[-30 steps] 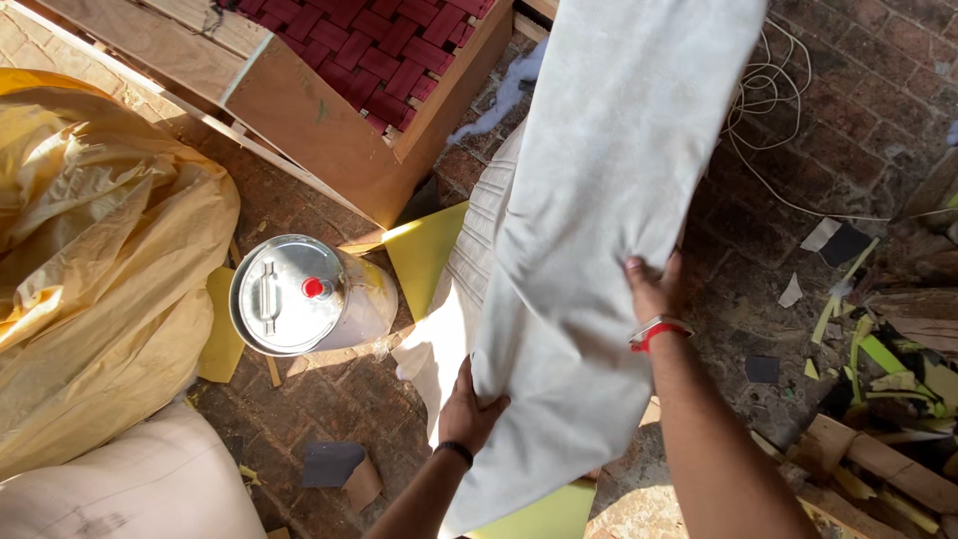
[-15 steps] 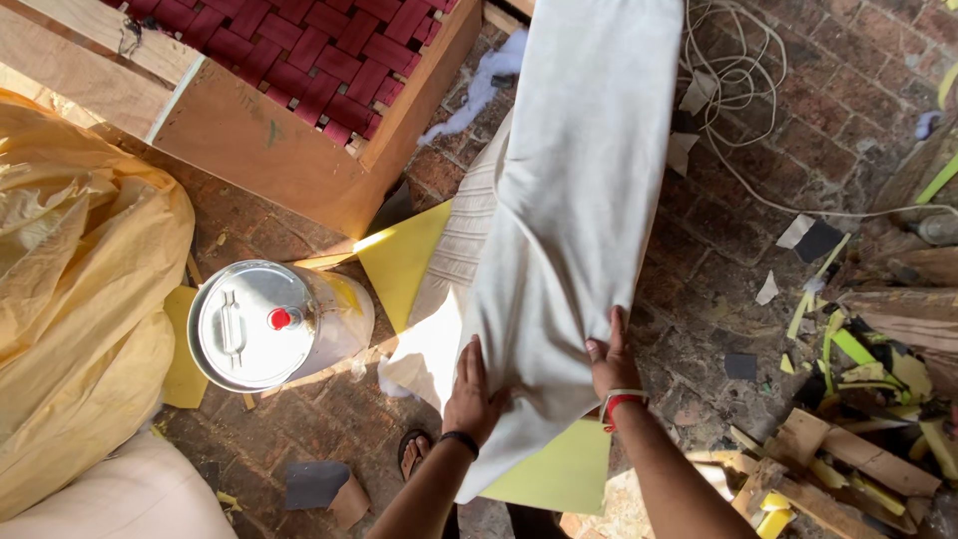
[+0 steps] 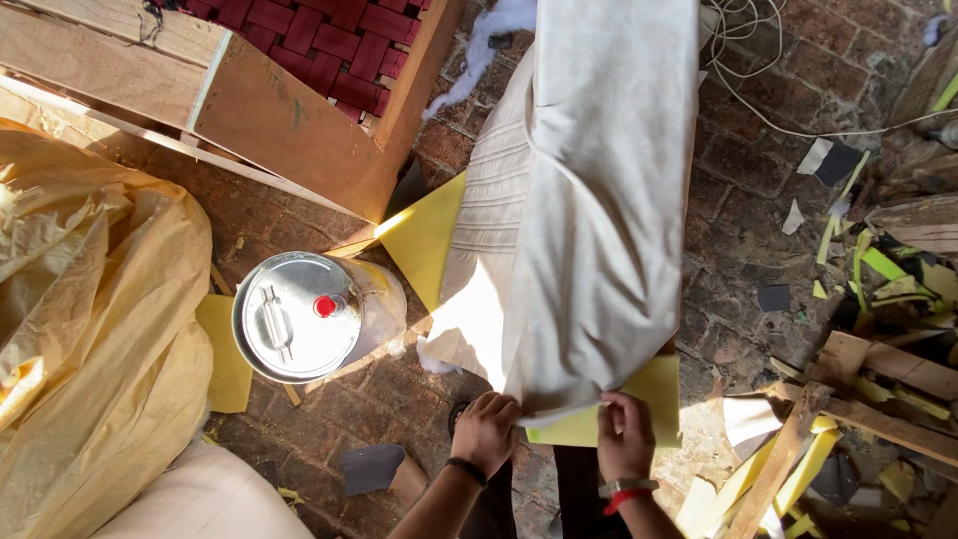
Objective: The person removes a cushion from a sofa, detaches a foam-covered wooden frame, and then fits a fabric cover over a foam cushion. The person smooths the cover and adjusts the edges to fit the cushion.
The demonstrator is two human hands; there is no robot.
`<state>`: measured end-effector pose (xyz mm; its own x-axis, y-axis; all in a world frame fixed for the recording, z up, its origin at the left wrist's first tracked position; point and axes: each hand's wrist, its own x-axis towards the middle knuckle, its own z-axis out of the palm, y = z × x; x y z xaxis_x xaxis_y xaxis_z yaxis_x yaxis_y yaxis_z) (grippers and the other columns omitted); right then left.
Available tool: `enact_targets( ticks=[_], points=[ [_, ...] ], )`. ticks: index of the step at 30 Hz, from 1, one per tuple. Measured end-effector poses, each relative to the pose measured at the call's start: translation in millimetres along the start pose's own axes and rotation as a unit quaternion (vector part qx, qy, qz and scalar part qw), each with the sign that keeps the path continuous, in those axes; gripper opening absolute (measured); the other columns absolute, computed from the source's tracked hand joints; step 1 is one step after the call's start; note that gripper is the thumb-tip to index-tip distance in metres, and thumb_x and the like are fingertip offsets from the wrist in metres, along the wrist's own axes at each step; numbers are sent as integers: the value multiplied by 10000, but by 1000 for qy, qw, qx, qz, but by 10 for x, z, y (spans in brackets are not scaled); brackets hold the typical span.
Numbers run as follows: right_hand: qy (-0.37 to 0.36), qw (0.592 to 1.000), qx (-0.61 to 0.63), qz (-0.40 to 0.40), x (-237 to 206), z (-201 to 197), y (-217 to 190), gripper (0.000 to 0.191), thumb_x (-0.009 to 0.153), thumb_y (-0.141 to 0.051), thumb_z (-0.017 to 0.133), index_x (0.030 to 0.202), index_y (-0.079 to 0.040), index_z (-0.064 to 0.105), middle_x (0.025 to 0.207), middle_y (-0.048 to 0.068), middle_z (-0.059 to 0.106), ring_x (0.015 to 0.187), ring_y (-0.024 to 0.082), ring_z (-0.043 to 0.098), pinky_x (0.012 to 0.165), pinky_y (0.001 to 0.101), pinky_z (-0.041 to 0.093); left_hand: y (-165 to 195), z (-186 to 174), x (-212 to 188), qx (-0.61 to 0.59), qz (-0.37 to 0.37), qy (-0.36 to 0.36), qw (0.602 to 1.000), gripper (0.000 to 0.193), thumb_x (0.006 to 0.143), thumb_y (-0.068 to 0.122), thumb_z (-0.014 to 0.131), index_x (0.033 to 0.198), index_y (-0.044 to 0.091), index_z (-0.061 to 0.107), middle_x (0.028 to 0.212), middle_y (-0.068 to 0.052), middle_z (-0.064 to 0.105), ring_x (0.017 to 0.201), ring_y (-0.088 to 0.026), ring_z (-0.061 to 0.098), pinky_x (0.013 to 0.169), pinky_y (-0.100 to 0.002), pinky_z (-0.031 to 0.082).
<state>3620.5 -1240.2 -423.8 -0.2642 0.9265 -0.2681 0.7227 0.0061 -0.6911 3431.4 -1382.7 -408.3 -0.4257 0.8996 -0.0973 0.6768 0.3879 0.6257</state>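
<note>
Where the brick floor (image 3: 758,190) lies littered with scraps, a long white fabric cover (image 3: 599,200) drapes over a yellow foam slab (image 3: 424,235), beside a yellow plastic sheet (image 3: 90,329) and a metal can (image 3: 294,316). The left hand (image 3: 486,431) and right hand (image 3: 625,439) have fingers clenched on the cover's near edge.
</note>
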Motion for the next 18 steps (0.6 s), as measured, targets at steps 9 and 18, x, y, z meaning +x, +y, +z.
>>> enact_targets(
  ticks=[9,18],
  points=[
    [-260,773,517,259,-86,667,-833,553,1012,-432,613,1446,-117,481,1322,81,610,1199,232,590,1005,415,493,584,-1038,497,-428,-167,4,888,346,834,-135,446,1085,57,585,905,-101,700,779,-185,745,669,-319,608],
    [-242,668,699,79,1479,-190,-2077,448,957,-254,692,1353,-101,551,1286,115,622,1087,238,611,881,392,509,544,-979,370,-423,-169,40,889,397,791,-159,351,994,25,637,767,-69,650,699,-158,620,643,-322,485]
  ],
)
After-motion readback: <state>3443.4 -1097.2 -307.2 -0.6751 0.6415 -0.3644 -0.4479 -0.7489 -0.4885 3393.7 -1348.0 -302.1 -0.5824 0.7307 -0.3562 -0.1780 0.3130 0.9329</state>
